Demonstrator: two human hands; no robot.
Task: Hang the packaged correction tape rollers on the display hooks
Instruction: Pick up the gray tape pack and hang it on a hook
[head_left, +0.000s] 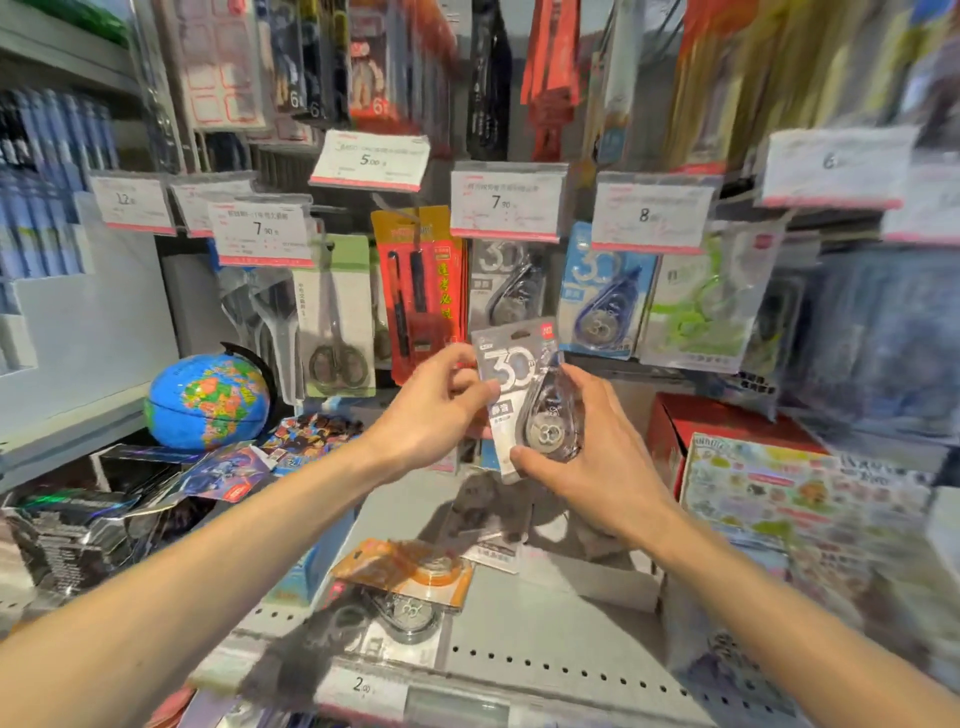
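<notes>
Grey-and-white correction tape pack (511, 382) (white "30"), blue multicoloured globe (208, 402)

Both hands hold one packaged correction tape roller (524, 395) in front of the hanging display, the left hand (436, 410) at its left edge and the right hand (597, 457) at its lower right. Directly behind it, a matching hung pack (506, 283) sits under the 7.90 price tag (506, 205). To the right of that hangs another correction tape pack (602, 296); to the left, a pen pack (421, 291), then scissors (337, 317). Below the hands, more correction tape packs (410, 587) lie on the perforated shelf (545, 639). A globe (208, 400) stands on the shelf at the left, a printed box (769, 499) at the right.
</notes>
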